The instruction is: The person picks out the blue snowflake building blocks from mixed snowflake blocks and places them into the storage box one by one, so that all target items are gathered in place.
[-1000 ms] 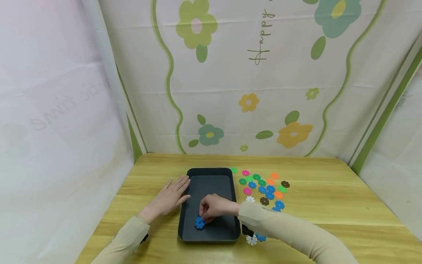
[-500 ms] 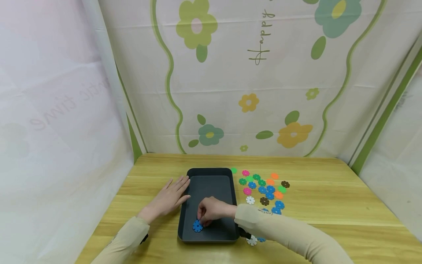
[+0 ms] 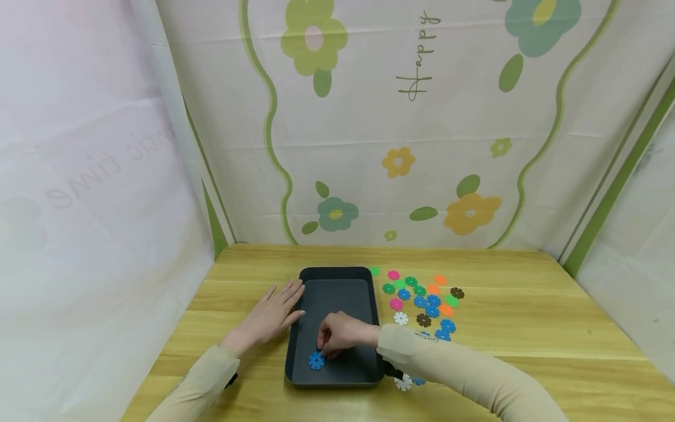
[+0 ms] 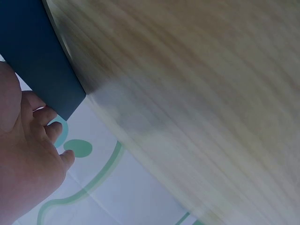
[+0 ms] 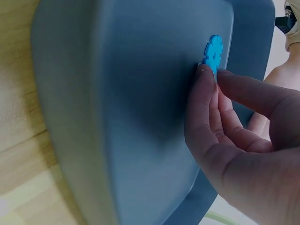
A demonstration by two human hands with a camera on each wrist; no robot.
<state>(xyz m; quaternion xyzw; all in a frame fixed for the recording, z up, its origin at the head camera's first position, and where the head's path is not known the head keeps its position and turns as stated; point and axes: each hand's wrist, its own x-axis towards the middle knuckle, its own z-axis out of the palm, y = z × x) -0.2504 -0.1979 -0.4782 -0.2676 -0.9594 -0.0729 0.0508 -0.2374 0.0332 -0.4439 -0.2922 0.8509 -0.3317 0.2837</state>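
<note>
A dark grey rectangular tray [image 3: 345,293] lies on the table. Inside it, near the front left corner, my right hand [image 3: 341,334] pinches a blue notched plastic disc [image 3: 316,360] between thumb and forefinger. In the right wrist view that blue disc [image 5: 214,51] is close above or touching the tray floor; which of the two I cannot tell. My left hand [image 3: 274,313] has its fingers stretched out and rests against the tray's left rim. From the left wrist view, the left hand's fingers [image 4: 55,129] lie by the outer wall of the tray [image 4: 42,61].
Right of the tray, several loose notched discs are scattered on the wooden table [image 3: 517,316]: blue [image 3: 432,311], white [image 3: 401,318], brown [image 3: 423,320], pink [image 3: 396,304], green [image 3: 388,288] and orange [image 3: 446,309]. The right sleeve [image 3: 448,357] passes over some of them. A printed cloth [image 3: 358,129] hangs behind.
The right hand has shifted slightly toward the front left of the tray with the blue disc, then stayed almost still. The left hand has not moved.
</note>
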